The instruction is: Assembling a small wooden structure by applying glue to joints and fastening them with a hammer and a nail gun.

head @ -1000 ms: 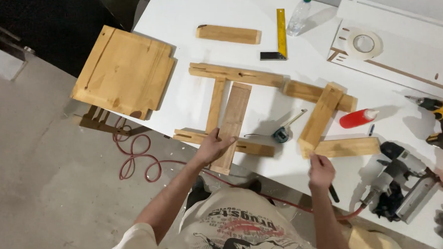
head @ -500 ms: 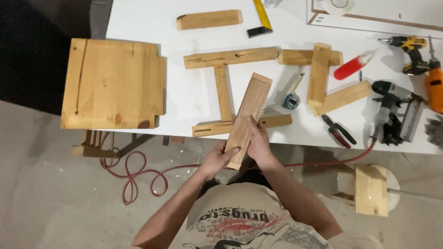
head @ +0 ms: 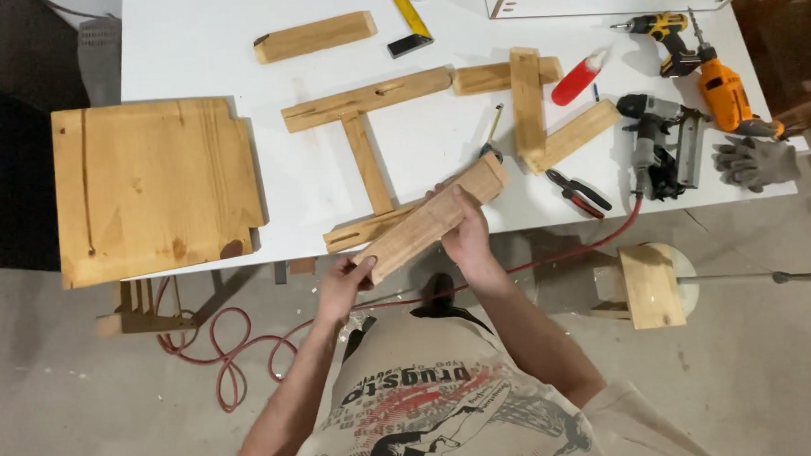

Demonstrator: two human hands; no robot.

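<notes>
Fingers of both hands were wrapped round the board [head: 432, 220], which I held clear of the table [head: 193, 56] at its near edge, slanting up from lower left to upper right. The left hand [head: 343, 284] pinched the low end, thumb on top and fingers curled beneath; the right hand [head: 467, 235] gripped the middle, its fingers pressed along the far edge. As I judged it, this was the lifting and turning step: the board was up off the bench and being looked over or lined up against the frame [head: 366, 135], whose T of two joined pieces lay just beyond it, with another strip [head: 369, 227] under the board's shadow. Placing it would have called for levelling the slant and bringing its end square to a rail. Pliers [head: 577, 193], a nailer [head: 661, 143] and a glue bottle [head: 578, 76] lay to the right, near but apart. A wide panel [head: 152, 187] overhung the table's left side.
</notes>
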